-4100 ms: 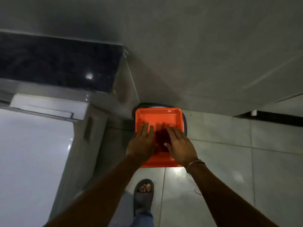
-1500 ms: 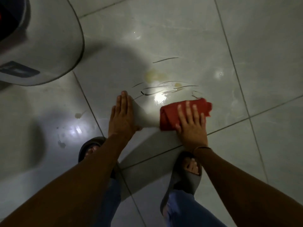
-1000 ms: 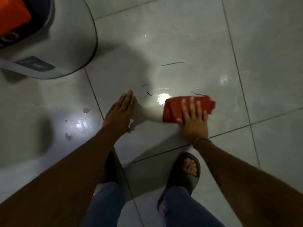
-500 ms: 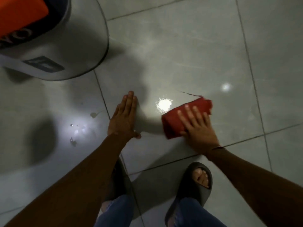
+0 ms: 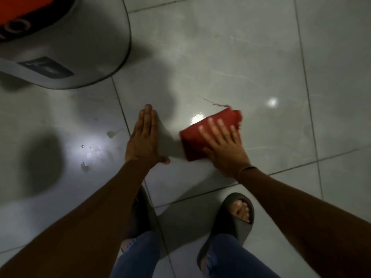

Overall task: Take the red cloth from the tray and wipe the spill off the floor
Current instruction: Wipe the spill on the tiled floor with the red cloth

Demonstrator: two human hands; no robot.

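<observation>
Glossy pale grey floor tiles (image 5: 230,57) carry the folded red cloth (image 5: 197,137), pressed flat under the right hand (image 5: 222,145), fingers spread, seemingly not gripping; the empty left hand (image 5: 143,140) rests flat just beside it

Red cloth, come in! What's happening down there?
Right hand flat on red cloth, pressing it to floor. Left hand flat, empty. Droplets left of it.

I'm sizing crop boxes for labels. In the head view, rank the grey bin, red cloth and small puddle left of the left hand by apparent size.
1. grey bin, cut off by the frame
2. red cloth, partly under the right hand
3. small puddle
</observation>
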